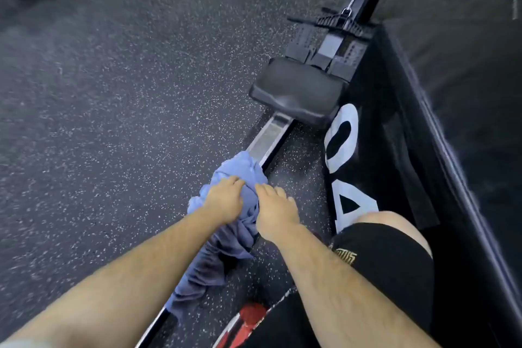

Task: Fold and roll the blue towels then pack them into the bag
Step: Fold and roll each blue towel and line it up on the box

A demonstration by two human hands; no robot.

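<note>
Leftward floor (113, 121) open; left hand (224, 200) grips blue towel (240, 168) on rail (269, 135); right hand (275, 215) unclear.

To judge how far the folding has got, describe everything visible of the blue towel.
The blue towel is soft, thin-looking cloth, crumpled into a loose, wrinkled bunch, neither folded nor rolled. It lies lengthways over the metal rail on the speckled floor, its near end trailing toward the camera. The left hand grips its upper part from above. The right hand touches its right edge, though whether it pinches cloth cannot be told.
</note>
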